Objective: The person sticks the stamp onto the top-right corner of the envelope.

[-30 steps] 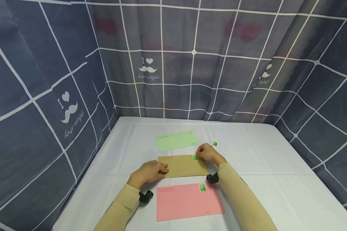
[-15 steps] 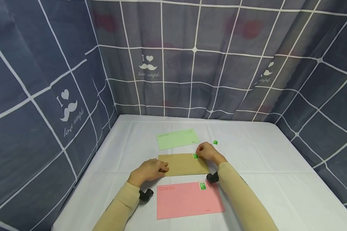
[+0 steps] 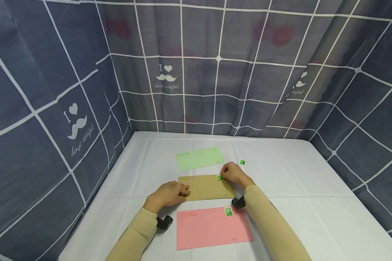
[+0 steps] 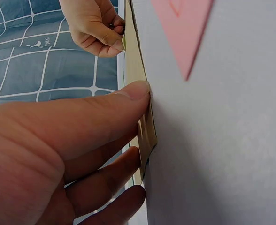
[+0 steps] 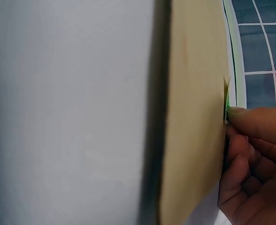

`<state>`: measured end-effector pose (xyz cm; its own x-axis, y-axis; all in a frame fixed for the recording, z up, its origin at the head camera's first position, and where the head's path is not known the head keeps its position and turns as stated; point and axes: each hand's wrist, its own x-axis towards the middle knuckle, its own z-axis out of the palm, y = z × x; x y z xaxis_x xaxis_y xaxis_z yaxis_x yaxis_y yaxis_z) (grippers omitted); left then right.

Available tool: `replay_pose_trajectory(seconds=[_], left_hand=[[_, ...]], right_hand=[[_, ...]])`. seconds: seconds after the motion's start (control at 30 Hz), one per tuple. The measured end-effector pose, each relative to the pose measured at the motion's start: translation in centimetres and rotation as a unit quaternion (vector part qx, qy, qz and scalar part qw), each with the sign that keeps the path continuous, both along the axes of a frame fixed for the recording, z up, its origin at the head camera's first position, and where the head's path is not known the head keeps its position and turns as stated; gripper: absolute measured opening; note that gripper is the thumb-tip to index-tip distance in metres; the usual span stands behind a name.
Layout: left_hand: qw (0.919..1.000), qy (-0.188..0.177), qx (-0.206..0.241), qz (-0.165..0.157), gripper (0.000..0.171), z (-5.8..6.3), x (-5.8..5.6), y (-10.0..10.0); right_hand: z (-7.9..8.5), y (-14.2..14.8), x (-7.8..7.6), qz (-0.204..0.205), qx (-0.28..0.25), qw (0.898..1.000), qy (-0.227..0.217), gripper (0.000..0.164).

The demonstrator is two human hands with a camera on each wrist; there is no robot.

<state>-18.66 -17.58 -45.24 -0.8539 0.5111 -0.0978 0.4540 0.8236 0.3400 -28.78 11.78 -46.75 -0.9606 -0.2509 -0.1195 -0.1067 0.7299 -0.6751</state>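
Head view, brown envelope (image 3: 202, 188), long axis crosswise, stamp (image 3: 219, 178) rightward

Only slight changes show since the 2 earlier pictures. The wrist of the person's right hand (image 3: 234, 172) has edged a little leftward relative to the brown envelope (image 3: 204, 189). The black wrist camera (image 3: 238, 202) now reaches slightly further left along the envelope's near edge — by its near right corner — and the right sleeve (image 3: 274, 223) has shifted the same way. The head view itself has tipped back up since 0.5 s ago — so the brown envelope appears a touch lower in it.
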Motion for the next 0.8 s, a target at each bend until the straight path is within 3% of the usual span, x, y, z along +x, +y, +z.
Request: replay_pose_trajectory(seconds=[0.8], left_hand=[[0.9999, -0.014, 0.004, -0.001, 0.033, 0.39, -0.34, 0.04]], right_hand=[[0.28, -0.07, 0.12, -0.009, 0.01, 1.0, 0.01, 0.01]])
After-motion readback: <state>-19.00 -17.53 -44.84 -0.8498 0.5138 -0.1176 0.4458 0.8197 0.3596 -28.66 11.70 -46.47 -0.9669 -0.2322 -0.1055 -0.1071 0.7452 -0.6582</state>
